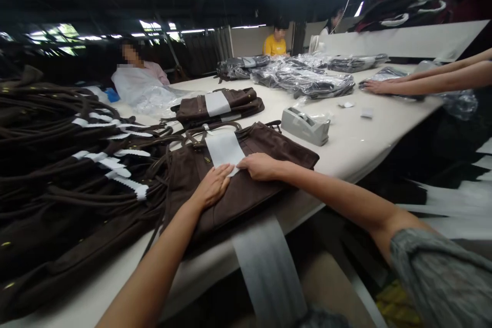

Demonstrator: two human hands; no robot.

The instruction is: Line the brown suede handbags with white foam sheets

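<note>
A dark brown handbag (265, 148) lies flat on the table in front of me, its handles toward the far side. A white paper strip (223, 148) comes over its top edge and lies across its front. My left hand (213, 184) rests on the bag with fingers stretched out, the fingertips on the strip's near end. Beside it, my right hand (261, 165) has its fingers closed at the corner of that end. A wide pale strip (269, 261) hangs over the table's front edge, below the bag; its upper end is hidden under the bag.
Brown bags (77, 189) with white-wrapped handles pile up at left. Banded bags (219, 105) and a grey tape dispenser (305, 125) stand beyond mine. Plastic-wrapped bags (303, 79) lie further back on the table (346, 151). A co-worker's hands (384, 86) press a wrapped bag at right.
</note>
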